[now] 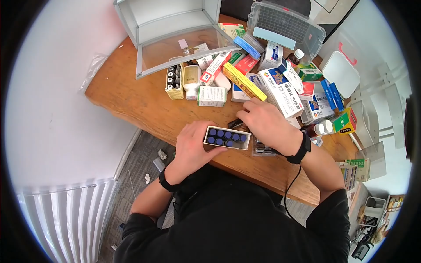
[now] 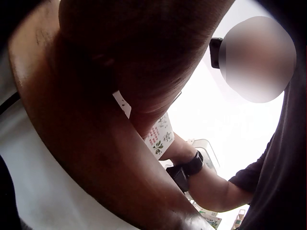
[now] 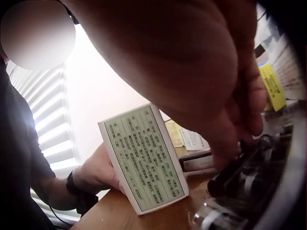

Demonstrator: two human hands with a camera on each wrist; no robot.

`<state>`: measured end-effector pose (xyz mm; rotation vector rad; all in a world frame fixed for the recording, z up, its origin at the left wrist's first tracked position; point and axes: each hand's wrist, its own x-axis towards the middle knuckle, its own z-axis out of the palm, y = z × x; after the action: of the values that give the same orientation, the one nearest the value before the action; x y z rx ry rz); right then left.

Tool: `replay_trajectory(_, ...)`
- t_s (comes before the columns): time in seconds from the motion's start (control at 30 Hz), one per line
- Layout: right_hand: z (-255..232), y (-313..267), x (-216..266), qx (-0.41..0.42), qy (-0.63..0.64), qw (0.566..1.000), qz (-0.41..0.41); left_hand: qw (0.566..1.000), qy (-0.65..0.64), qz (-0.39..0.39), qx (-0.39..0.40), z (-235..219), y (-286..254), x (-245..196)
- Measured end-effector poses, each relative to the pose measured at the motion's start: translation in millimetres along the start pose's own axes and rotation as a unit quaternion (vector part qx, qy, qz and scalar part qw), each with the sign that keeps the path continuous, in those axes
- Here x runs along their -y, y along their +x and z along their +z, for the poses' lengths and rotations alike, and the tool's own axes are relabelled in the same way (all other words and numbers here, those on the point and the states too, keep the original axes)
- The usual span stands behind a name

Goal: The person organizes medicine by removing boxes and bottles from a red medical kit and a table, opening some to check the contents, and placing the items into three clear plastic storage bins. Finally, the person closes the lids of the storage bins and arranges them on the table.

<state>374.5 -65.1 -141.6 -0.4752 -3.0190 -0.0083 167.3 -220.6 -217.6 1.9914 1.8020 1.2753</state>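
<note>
Head view: an open white vial carton [image 1: 240, 145], filled with two rows of purple-capped vials [image 1: 227, 135], was held at its left end by the left hand [image 1: 191, 142], with the fingers wrapped over the far side and the thumb laid along the near side. The carton was kept at the near edge of the wooden table [image 1: 131, 105], its mouth turned up and its long axis run from left to right, the right end angled slightly toward the person. Its free end was pointed toward the right hand [image 1: 265, 120], which was placed just beyond and to the right of it, fingers bent and lowered. Near those fingertips, just past the carton's far rim, a dark object [image 1: 235, 124] was seen; whether it was pinched or merely touched could not be told. A clear plastic tray [image 1: 263, 153] was set beside the carton's right end, partly covered by the right wrist. Beyond the right hand, a long yellow box [image 1: 244, 82] was seen among piled medicine boxes.
</note>
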Motion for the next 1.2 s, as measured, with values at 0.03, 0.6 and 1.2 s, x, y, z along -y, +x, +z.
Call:
replay_trajectory(0.03,-7,0,1,0.000,0.000,1.000,-0.001,1.000,-0.004,0.002,-0.002,1,0,1)
replay_trajectory(0.6,-71,-40,32,-0.092,0.186,0.978,-0.022,1.000,0.003,0.002,0.002,2,-2,2)
replay_trajectory(1.2,-43,-19,39,-0.049,0.169,0.982,-0.065,1.000,0.009,0.000,-0.004,0,0,-2)
